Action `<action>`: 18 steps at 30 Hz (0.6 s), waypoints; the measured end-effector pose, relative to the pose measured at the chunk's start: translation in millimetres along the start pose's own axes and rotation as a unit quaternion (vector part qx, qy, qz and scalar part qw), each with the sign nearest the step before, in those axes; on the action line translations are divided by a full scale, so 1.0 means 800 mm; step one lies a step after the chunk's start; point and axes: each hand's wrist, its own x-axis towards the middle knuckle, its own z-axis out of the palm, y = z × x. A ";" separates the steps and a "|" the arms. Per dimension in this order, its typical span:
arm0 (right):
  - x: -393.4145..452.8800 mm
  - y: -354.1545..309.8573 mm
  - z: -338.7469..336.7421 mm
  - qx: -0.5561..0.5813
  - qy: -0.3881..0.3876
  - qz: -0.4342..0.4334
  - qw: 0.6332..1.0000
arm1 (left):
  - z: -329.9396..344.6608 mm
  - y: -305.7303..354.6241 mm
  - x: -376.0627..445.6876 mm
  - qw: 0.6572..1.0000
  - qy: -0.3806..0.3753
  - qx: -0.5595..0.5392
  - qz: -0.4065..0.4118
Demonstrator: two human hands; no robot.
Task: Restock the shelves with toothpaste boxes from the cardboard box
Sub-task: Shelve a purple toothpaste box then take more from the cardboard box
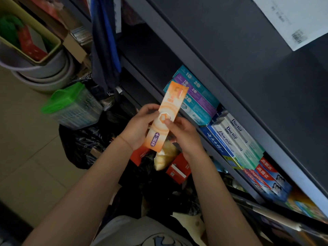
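Both hands pinch one orange toothpaste box in front of the shelf edge — left hand on its lower half, right hand at mid-length. Risk: the shelf row looks tightly packed — forcing it in could crush the carton or knock out the teal-purple boxes. The black bag below holds red boxes.

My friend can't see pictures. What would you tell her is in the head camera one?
Two bare hands, left hand and right hand, hold a long orange cardboard toothpaste box in front of a dark metal shelf. On the shelf lie teal and purple boxes, white "Doctor" boxes and red and blue boxes.
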 end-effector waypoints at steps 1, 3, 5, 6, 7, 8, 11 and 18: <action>0.001 0.001 -0.004 0.038 -0.014 0.004 0.999 | -0.001 0.004 -0.004 1.000 -0.005 0.008 0.001; -0.001 0.001 -0.009 0.077 -0.038 0.009 0.996 | -0.005 0.006 -0.008 1.000 0.003 0.015 -0.005; -0.002 0.001 -0.010 0.083 -0.044 0.005 0.996 | -0.005 0.008 -0.014 1.000 -0.008 0.003 -0.009; -0.003 0.002 -0.009 0.084 -0.046 -0.002 0.995 | -0.005 0.009 -0.018 1.000 -0.019 0.016 -0.013; -0.004 0.001 -0.008 0.084 -0.050 -0.006 0.995 | -0.005 0.009 -0.021 0.998 -0.027 0.045 -0.018; -0.005 0.000 -0.007 0.085 -0.054 -0.009 0.995 | -0.004 0.009 -0.023 0.996 -0.032 0.077 -0.023; -0.010 -0.004 -0.005 0.068 -0.037 -0.011 0.997 | -0.001 0.008 -0.025 0.985 0.012 0.168 0.033; -0.011 -0.025 0.009 0.157 0.027 0.021 0.987 | 0.005 0.015 -0.015 0.791 0.022 0.499 0.353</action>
